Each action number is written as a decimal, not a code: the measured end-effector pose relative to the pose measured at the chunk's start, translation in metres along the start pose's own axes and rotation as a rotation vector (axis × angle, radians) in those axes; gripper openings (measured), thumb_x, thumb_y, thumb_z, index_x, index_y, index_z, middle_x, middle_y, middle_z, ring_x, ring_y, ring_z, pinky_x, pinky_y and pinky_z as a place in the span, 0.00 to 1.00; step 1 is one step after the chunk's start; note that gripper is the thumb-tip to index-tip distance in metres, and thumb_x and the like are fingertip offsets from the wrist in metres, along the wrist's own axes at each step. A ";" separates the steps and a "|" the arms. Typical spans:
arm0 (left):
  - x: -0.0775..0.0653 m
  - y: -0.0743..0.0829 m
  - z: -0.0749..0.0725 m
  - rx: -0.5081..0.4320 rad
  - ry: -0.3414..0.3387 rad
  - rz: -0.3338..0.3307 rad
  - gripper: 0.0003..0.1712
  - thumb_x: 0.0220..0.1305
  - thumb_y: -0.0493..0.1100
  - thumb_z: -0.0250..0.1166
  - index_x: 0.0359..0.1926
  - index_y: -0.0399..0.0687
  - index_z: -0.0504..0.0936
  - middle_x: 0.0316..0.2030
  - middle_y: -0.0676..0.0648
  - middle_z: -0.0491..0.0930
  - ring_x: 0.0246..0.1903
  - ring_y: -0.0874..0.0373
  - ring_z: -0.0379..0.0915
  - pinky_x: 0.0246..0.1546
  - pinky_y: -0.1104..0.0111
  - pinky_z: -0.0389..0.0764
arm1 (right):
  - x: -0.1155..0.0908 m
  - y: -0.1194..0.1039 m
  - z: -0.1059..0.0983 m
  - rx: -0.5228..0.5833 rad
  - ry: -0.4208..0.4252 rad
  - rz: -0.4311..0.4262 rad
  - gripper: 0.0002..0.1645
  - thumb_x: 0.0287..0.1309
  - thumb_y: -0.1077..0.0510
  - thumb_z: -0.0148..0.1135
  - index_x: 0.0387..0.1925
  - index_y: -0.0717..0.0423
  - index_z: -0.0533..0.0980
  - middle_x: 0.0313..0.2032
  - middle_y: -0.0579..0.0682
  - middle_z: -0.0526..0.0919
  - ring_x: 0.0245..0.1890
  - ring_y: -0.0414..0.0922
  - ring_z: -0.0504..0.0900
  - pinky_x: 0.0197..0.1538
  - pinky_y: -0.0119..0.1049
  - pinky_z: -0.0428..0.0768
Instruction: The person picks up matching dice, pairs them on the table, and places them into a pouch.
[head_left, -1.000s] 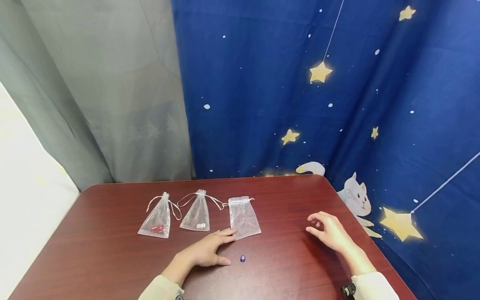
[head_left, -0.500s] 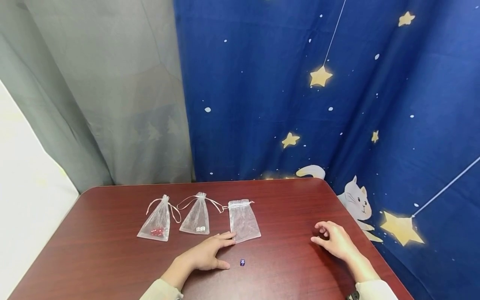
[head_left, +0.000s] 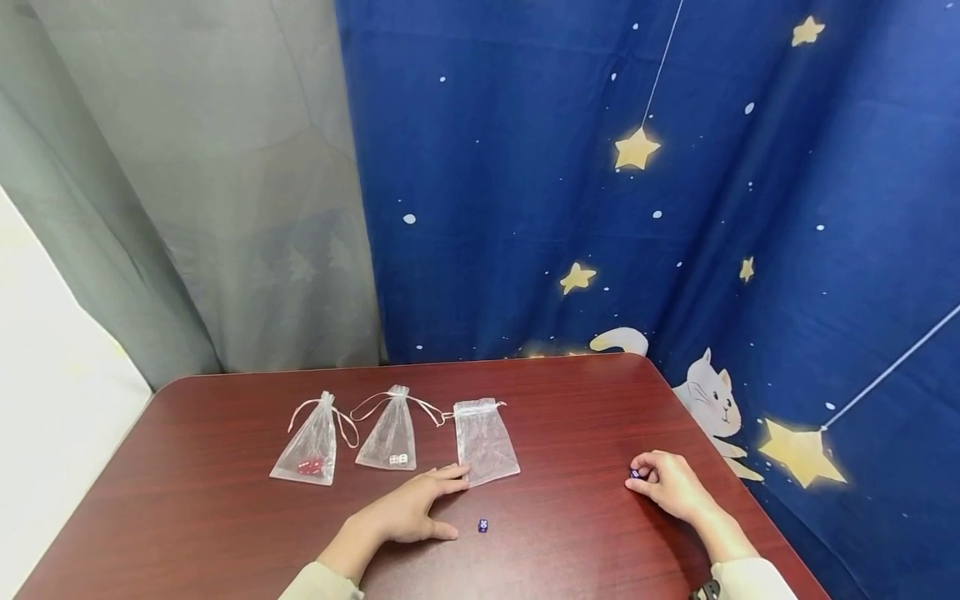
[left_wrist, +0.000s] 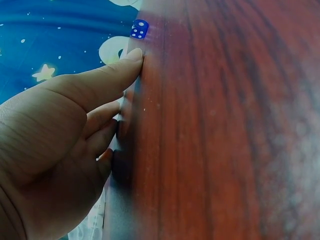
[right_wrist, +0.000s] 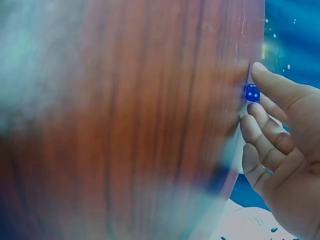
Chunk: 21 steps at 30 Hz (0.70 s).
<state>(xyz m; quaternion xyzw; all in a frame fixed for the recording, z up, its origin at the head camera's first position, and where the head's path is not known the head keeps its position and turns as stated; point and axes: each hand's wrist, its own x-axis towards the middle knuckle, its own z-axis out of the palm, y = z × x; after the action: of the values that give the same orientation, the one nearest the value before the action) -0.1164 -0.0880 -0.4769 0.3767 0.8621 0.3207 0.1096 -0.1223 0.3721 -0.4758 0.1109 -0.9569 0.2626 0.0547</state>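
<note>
My left hand rests on the table with its fingers stretched out, fingertips at the lower left corner of a flat white mesh drawstring bag. A blue die with white pips lies just right of its thumb; the left wrist view shows this same die beyond the thumb tip. Near the table's right side, my right hand pinches a second blue die between thumb and fingers. In the right wrist view that die sits just below the thumb tip, the other fingers curved beneath.
Two more mesh drawstring bags are cinched at the top: one with red dice at the left, one with white dice beside it. The dark red table ends at a blue star-print curtain and a grey curtain.
My right hand has moved slightly right and down to the table, and a blue die now shows between its fingertips. The left hand stays by the bag.
</note>
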 end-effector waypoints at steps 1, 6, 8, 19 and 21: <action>0.000 0.000 0.000 -0.004 -0.003 -0.006 0.38 0.58 0.49 0.76 0.67 0.40 0.76 0.73 0.45 0.65 0.73 0.43 0.58 0.70 0.50 0.62 | 0.000 0.000 0.000 0.000 -0.003 0.001 0.11 0.50 0.60 0.78 0.33 0.56 0.82 0.27 0.41 0.77 0.23 0.32 0.72 0.30 0.30 0.76; 0.000 0.000 0.001 0.003 0.001 0.006 0.38 0.59 0.49 0.75 0.67 0.39 0.76 0.73 0.44 0.65 0.72 0.43 0.59 0.70 0.49 0.62 | -0.001 0.003 0.002 0.007 -0.006 -0.007 0.08 0.51 0.61 0.77 0.32 0.56 0.83 0.26 0.41 0.77 0.23 0.32 0.72 0.29 0.30 0.75; 0.000 -0.001 0.001 0.003 0.002 0.008 0.38 0.58 0.48 0.76 0.67 0.39 0.76 0.73 0.44 0.65 0.72 0.42 0.59 0.70 0.49 0.62 | -0.001 0.003 0.002 0.004 -0.005 -0.018 0.08 0.52 0.62 0.77 0.32 0.55 0.83 0.26 0.40 0.76 0.23 0.32 0.71 0.29 0.30 0.75; -0.001 -0.001 0.001 -0.001 -0.001 -0.014 0.38 0.57 0.48 0.77 0.67 0.40 0.76 0.73 0.46 0.65 0.73 0.45 0.58 0.71 0.51 0.61 | -0.001 0.003 0.003 -0.008 0.011 -0.070 0.07 0.54 0.64 0.75 0.30 0.52 0.82 0.25 0.39 0.75 0.23 0.31 0.70 0.29 0.29 0.74; 0.000 -0.001 0.001 -0.001 0.002 -0.009 0.38 0.57 0.48 0.76 0.67 0.40 0.76 0.73 0.46 0.65 0.73 0.44 0.58 0.71 0.51 0.61 | 0.000 0.003 0.003 -0.008 0.013 -0.078 0.07 0.54 0.64 0.75 0.30 0.52 0.82 0.25 0.39 0.74 0.23 0.31 0.70 0.29 0.29 0.74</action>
<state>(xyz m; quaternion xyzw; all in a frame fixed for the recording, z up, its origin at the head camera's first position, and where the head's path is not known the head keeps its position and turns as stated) -0.1166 -0.0881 -0.4788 0.3726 0.8637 0.3210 0.1104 -0.1233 0.3732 -0.4795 0.1461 -0.9525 0.2573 0.0715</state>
